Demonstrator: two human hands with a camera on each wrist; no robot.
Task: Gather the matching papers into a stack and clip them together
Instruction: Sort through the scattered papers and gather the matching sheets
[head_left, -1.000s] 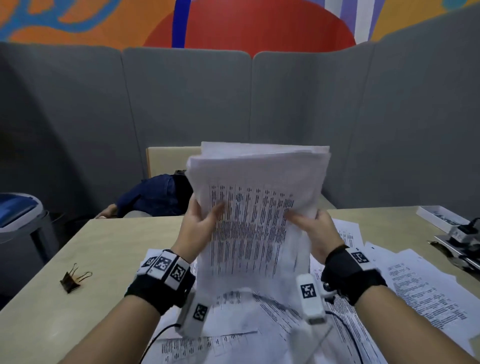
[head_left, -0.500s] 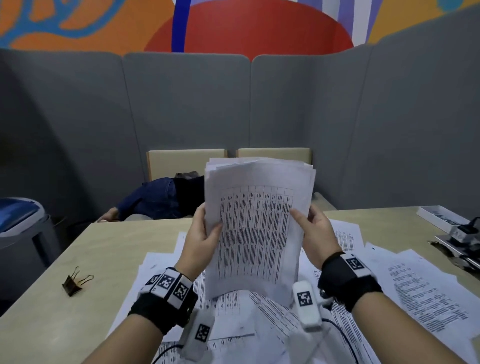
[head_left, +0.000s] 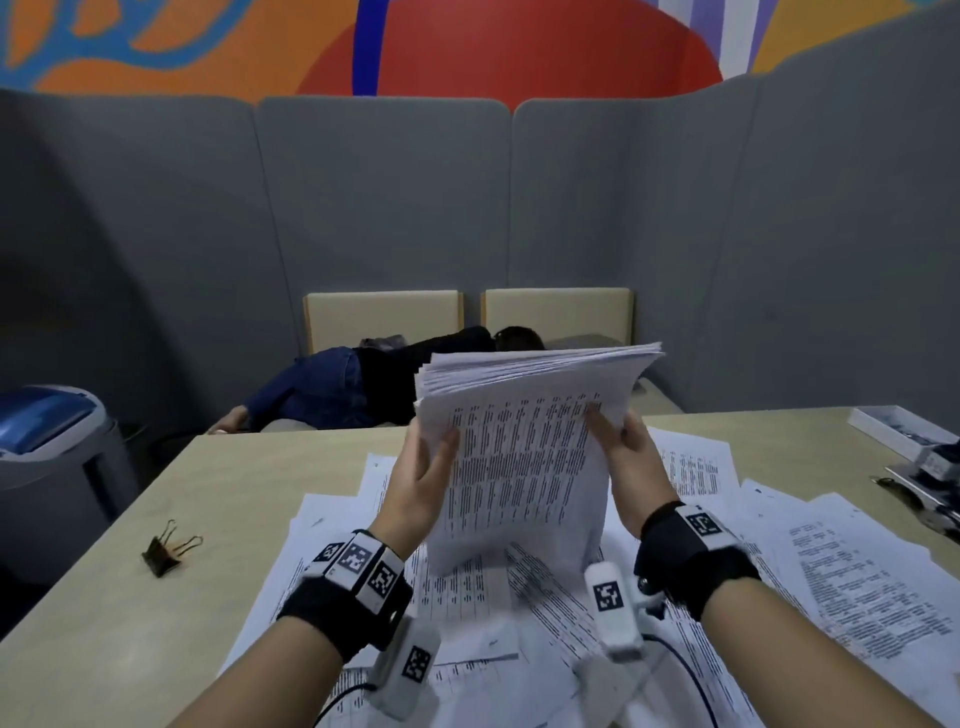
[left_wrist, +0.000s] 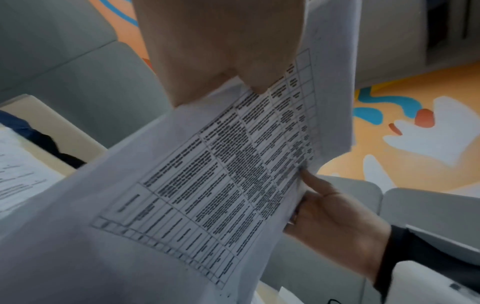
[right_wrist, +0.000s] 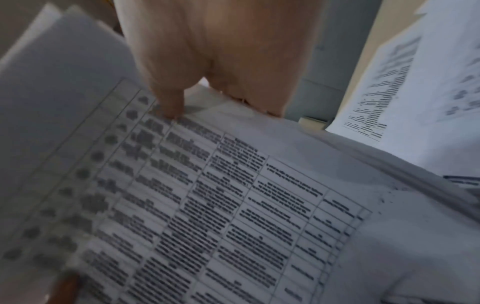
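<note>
A beige tabletop (head_left: 234, 499), ringed by grey padded partitions (head_left: 395, 208) w/ a colourful mural (head_left: 519, 47) above, is strewn w/ loose printed sheets (head_left: 852, 561); a binder clip (head_left: 165, 550) lies apart at left. A white tray (head_left: 888, 423) is seen at the far right edge, contents unclear. The paper stack (head_left: 524, 457) is held near-upright above the sheets, gripped at its sides by the left hand (head_left: 421, 483) and right hand (head_left: 631, 467), thumbs on the front page.
</note>
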